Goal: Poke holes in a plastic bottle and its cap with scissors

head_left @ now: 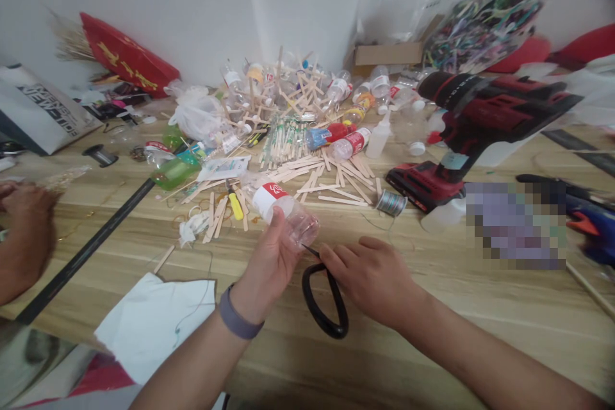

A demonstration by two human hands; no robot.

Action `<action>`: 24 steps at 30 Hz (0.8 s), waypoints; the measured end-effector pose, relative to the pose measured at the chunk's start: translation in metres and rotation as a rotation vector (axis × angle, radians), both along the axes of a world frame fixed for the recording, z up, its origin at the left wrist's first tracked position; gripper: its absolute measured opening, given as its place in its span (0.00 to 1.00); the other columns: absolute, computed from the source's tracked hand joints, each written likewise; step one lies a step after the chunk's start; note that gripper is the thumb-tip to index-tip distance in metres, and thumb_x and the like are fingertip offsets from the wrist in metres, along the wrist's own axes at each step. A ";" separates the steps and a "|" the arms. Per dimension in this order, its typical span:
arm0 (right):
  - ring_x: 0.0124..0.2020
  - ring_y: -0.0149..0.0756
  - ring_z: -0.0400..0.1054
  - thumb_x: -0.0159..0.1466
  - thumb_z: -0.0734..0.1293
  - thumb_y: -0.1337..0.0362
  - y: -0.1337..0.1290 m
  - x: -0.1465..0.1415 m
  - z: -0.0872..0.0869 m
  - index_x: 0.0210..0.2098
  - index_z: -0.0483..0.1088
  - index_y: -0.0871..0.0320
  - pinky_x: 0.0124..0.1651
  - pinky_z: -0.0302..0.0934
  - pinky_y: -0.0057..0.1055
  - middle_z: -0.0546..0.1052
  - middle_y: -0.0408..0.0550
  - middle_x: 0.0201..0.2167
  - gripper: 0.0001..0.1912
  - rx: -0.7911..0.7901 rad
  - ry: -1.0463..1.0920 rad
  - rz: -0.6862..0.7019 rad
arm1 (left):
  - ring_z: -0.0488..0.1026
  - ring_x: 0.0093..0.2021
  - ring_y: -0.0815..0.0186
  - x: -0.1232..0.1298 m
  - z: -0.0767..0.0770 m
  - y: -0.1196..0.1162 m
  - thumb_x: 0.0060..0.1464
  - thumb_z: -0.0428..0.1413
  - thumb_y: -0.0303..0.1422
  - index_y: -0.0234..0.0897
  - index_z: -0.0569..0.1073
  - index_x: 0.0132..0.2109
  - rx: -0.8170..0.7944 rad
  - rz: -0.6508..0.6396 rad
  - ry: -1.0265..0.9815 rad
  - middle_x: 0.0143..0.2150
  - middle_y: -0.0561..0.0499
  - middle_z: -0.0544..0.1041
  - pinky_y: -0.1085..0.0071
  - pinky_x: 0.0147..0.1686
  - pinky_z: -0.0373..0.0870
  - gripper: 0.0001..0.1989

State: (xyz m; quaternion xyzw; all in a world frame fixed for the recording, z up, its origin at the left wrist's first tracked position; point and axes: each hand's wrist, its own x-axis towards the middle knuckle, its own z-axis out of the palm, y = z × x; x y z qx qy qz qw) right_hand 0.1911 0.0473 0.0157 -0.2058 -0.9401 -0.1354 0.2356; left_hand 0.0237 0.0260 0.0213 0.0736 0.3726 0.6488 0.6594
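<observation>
Across the whole view runs a wood-grained bench (446, 346), crowded toward the wall with bottles and sticks; on its right side stands a red and black drill (461, 134), upright on its battery; at the near left lies a white sheet (148, 320), with thin thread trailing over it; at the left edge is another person's hand (22, 205), its grip too blurred to tell; near the middle, the left hand (277, 243) is wrapped around a clear bottle (273, 198) with a red and white label, holding it tilted above the bench, base toward the right hand (372, 275); that one has its fingers drawn together, pinching black-handled scissors (337, 298) whose dark tip meets the bottle's base; smaller still, a yellow-handled tool (235, 205) lies left of the bottle; a thread spool (391, 202) rests near the drill; flat wooden sticks (342, 200) lie scattered between bottle and spool.
</observation>
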 end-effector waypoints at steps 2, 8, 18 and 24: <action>0.20 0.33 0.62 0.64 0.59 0.76 0.000 -0.001 -0.001 0.35 0.70 0.61 0.28 0.46 0.35 0.71 0.41 0.21 0.10 0.011 0.010 0.002 | 0.77 0.35 0.66 -0.001 -0.001 0.000 0.63 0.54 0.43 0.33 0.75 0.42 0.006 -0.002 -0.001 0.36 0.48 0.79 0.69 0.43 0.74 0.16; 0.20 0.32 0.60 0.66 0.58 0.76 0.002 -0.001 -0.001 0.35 0.70 0.61 0.29 0.44 0.34 0.70 0.41 0.20 0.11 0.029 0.015 0.018 | 0.76 0.35 0.67 -0.002 -0.003 0.001 0.65 0.51 0.44 0.33 0.75 0.43 0.011 -0.034 -0.002 0.36 0.48 0.79 0.71 0.41 0.74 0.18; 0.21 0.32 0.62 0.66 0.59 0.76 0.001 0.000 0.002 0.35 0.70 0.61 0.28 0.46 0.34 0.72 0.41 0.21 0.10 0.004 0.016 0.029 | 0.75 0.33 0.67 -0.001 -0.001 0.000 0.65 0.49 0.45 0.32 0.74 0.40 -0.007 -0.050 -0.014 0.34 0.48 0.78 0.71 0.40 0.74 0.19; 0.20 0.32 0.63 0.66 0.58 0.76 0.001 0.000 0.000 0.34 0.71 0.61 0.28 0.46 0.34 0.73 0.42 0.21 0.12 -0.011 -0.004 0.010 | 0.76 0.33 0.67 -0.002 -0.005 0.000 0.64 0.52 0.43 0.31 0.75 0.40 -0.009 -0.062 -0.022 0.35 0.47 0.79 0.71 0.41 0.74 0.18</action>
